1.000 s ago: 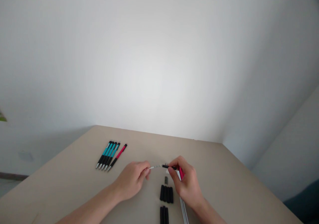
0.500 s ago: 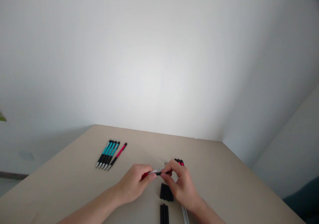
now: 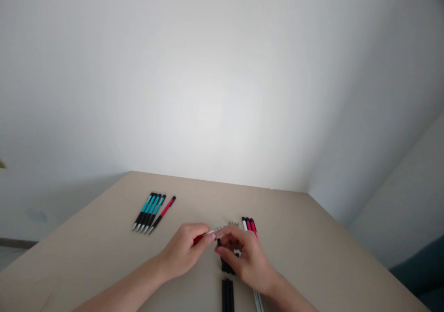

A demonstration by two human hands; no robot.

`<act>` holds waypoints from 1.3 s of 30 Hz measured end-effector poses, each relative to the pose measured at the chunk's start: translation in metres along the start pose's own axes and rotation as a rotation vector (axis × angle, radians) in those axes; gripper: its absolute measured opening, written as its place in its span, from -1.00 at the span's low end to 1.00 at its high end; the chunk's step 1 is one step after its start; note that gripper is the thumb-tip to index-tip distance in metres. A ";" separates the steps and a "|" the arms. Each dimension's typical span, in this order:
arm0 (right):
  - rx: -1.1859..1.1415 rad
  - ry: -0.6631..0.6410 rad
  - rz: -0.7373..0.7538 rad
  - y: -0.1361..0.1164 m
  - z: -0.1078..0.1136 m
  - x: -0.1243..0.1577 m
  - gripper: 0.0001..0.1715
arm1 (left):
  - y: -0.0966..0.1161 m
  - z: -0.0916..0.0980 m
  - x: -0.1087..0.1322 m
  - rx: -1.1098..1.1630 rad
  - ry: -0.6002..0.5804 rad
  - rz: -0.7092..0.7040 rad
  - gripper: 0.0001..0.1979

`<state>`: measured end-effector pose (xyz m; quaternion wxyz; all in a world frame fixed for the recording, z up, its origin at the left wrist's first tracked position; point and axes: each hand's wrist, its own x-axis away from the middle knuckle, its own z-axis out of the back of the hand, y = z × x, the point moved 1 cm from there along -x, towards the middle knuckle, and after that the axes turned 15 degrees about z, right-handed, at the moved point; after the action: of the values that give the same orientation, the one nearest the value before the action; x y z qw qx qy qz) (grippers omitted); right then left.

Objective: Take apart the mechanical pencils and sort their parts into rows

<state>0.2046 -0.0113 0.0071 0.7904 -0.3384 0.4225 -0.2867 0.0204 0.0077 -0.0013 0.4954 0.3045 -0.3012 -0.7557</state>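
Note:
My left hand (image 3: 185, 249) is closed around a red pen barrel (image 3: 198, 239), whose thin white inner tube (image 3: 211, 232) sticks out to the right. My right hand (image 3: 243, 254) meets it there, fingertips pinched at the tube's metal end, with a small black piece (image 3: 218, 242) hanging just under them. Both hands hover low over the beige table (image 3: 312, 247), right above a row of black grip sleeves (image 3: 226, 266).
Several finished teal pens and one red pen (image 3: 152, 208) lie in a row at the far left. Red and white barrels (image 3: 249, 224) lie behind my right hand. More black sleeves (image 3: 227, 294) and white tubes (image 3: 257, 300) lie near the front edge.
My hands have come together. The white tube, stretched between them a second ago, now sits inside the red barrel in my left hand. My right hand has shifted left, uncovering the barrels behind it.

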 end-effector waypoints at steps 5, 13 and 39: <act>-0.028 -0.024 -0.149 0.000 -0.004 0.002 -0.90 | -0.004 0.004 -0.001 0.028 0.069 0.029 -0.59; 0.234 -0.160 -0.050 -0.021 -0.006 0.001 -0.91 | -0.004 0.006 -0.004 0.020 0.088 0.018 -0.60; 0.283 -0.442 0.369 -0.016 0.000 0.002 -0.52 | -0.006 0.006 -0.003 -0.019 0.056 0.024 -0.60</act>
<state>0.2023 -0.0222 0.0186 0.9409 -0.1969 0.2510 -0.1138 0.0135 0.0133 -0.0014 0.5154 0.3172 -0.2836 -0.7438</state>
